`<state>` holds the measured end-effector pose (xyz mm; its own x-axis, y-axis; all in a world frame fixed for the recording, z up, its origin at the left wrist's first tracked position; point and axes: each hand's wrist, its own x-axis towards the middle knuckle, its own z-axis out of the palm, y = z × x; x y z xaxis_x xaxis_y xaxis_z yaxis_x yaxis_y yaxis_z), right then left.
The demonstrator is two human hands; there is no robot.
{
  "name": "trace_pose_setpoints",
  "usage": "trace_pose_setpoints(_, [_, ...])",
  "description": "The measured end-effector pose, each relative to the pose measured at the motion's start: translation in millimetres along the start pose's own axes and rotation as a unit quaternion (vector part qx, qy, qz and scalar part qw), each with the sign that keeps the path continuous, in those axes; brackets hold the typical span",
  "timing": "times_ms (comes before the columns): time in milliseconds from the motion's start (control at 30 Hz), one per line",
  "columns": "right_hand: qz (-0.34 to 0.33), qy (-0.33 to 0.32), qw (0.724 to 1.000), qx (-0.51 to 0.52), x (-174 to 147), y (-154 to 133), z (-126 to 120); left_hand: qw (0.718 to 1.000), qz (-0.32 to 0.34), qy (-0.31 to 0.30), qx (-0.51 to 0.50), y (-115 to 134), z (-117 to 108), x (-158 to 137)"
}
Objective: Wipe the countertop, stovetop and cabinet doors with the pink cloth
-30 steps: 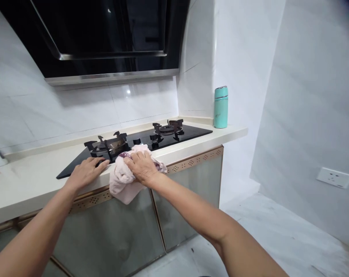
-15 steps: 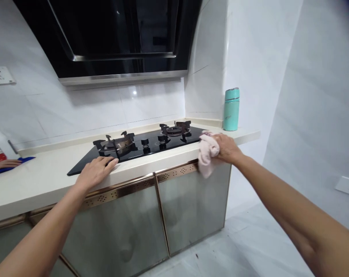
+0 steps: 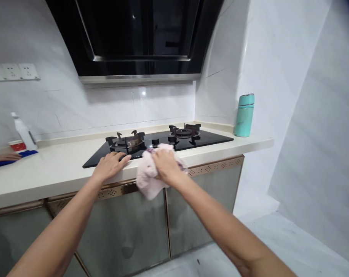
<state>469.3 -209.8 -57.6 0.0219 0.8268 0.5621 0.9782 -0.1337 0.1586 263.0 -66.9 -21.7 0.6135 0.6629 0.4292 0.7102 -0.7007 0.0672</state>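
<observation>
Right hand (image 3: 166, 164) clamped on cloth (image 3: 147, 175); left hand (image 3: 110, 165), at its nine o'clock, lies flat by the hob (image 3: 213, 137); even pressure should suit wiping.

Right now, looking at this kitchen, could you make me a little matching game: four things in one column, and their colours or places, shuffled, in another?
Column one
1. Towel-like cloth
2. Insulated flask
3. Left hand
4. Range hood

Column two
A. Black, above the gas hob
B. At the front edge, near the left burner
C. Pale pink, under the right hand
D. Turquoise, standing near the right end of the counter

Right pairs: 1-C, 2-D, 3-B, 4-A
</observation>
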Motion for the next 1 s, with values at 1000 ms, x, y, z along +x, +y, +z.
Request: trace_pose_setpoints(1000, [0.059, 0.1, 0.993, -0.021, -25, 98, 35, 0.96, 0.214, 0.142, 0.111, 157, 52, -16])
